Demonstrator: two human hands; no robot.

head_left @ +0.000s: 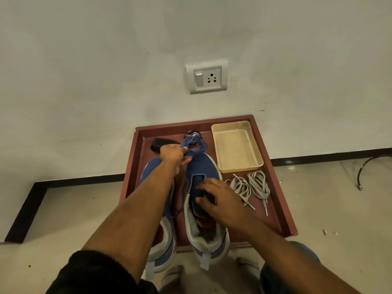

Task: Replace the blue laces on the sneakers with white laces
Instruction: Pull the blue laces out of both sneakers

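Two blue sneakers stand side by side on a red-brown tray (273,187), toes toward the wall. My left hand (172,154) reaches over the left sneaker (151,168) and grips a bunched blue lace (195,146) above the toes. My right hand (220,201) rests on the tongue of the right sneaker (203,166), fingers curled at its opening; its eyelets look unlaced. Two coiled white laces (240,185) (259,184) lie on the tray to the right of the shoes.
A yellowish plastic tub (256,160) sits at the tray's far right. A black shoe brush (161,143) and a round polish tin (192,134) lie at the far edge. A wall with a socket (206,77) stands behind. A cable (369,166) lies on the floor at right.
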